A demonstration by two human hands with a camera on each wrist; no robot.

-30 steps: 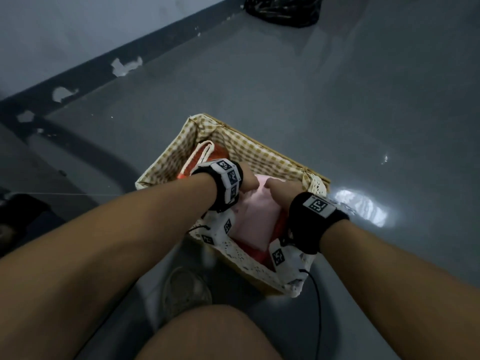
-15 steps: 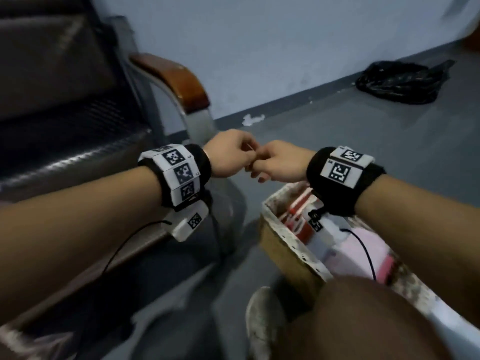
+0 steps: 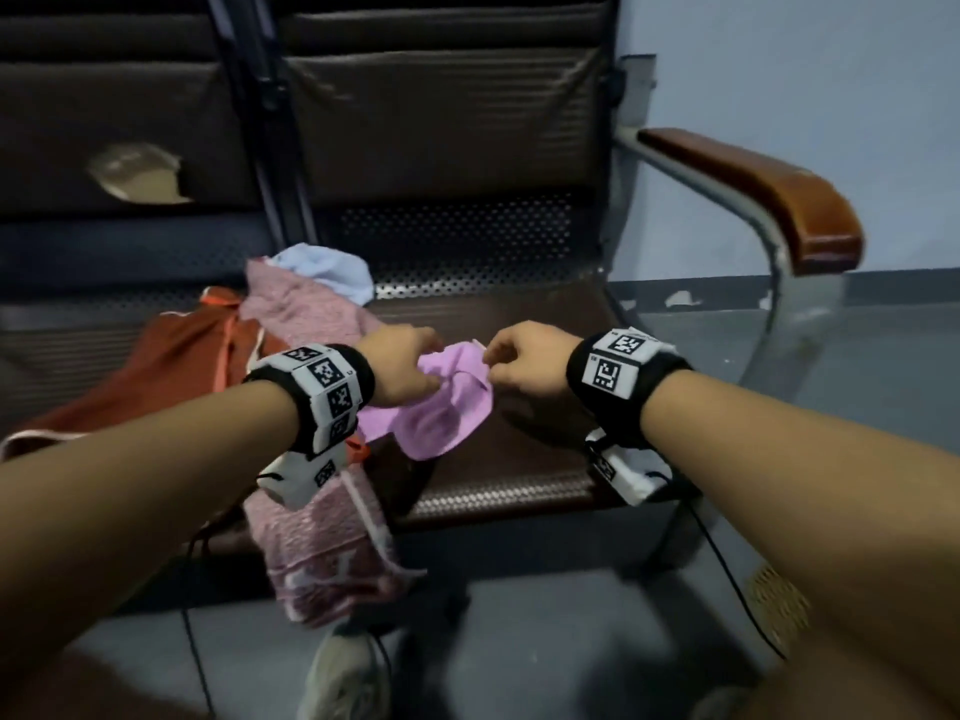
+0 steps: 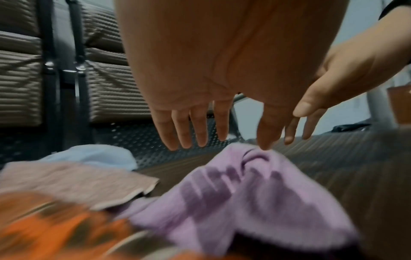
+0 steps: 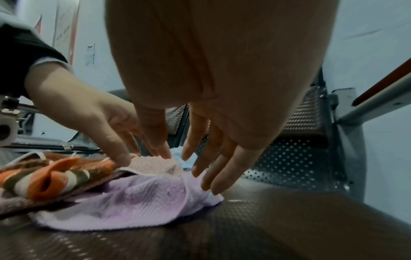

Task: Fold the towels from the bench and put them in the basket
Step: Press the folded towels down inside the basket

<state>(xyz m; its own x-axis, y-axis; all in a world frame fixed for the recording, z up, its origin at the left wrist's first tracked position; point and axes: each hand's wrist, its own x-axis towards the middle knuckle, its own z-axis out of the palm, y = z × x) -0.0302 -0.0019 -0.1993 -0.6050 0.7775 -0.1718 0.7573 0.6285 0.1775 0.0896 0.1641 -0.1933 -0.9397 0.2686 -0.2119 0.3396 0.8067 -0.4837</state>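
Note:
A crumpled lilac towel (image 3: 441, 407) lies on the bench seat (image 3: 519, 324), also seen in the left wrist view (image 4: 255, 193) and the right wrist view (image 5: 133, 202). My left hand (image 3: 410, 366) hovers over its left top edge with fingers (image 4: 191, 130) straight and the thumb tip touching the cloth. My right hand (image 3: 511, 363) reaches its right edge with fingers (image 5: 211, 167) straight and spread, the tips at the towel's hem. Neither hand grips anything. Left of it lie a pinkish towel (image 3: 306, 314), a light blue towel (image 3: 327, 270) and an orange-brown towel (image 3: 171, 366).
The pinkish towel hangs over the seat's front edge (image 3: 322, 553). A brown armrest (image 3: 753, 194) on a metal frame bounds the bench on the right. A blurred checked patch (image 3: 774, 600), possibly the basket, shows at the lower right. My shoe (image 3: 343, 672) stands on the grey floor.
The view swung from the basket to the bench. Both hands rose from the basket, passed as loose fists in front of the armrest, and now reach with straight fingers to the lilac towel.

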